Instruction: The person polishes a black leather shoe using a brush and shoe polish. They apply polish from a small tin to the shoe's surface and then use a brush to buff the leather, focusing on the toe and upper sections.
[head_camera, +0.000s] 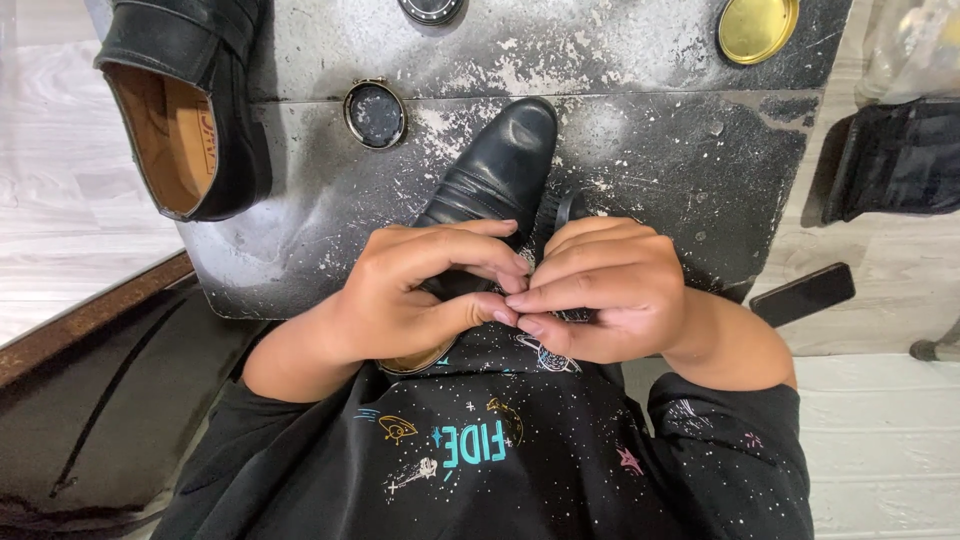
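Observation:
A black leather shoe (497, 172) lies toe-away on a worn, polish-stained black work surface (660, 150), its heel end against my body. My left hand (415, 290) wraps over the shoe's opening, fingers curled on it. My right hand (610, 290) meets it at the fingertips and pinches something small and dark at the shoe's edge; what it is cannot be made out. A black brush-like piece (562, 210) shows just beyond my right fingers.
A second black shoe (190, 100) with a tan lining lies at the upper left. A round open polish tin (375, 113), a dark round tin (430, 10) and a gold lid (757, 27) sit on the surface. A black phone (803, 293) and a dark bag (895, 160) are at the right.

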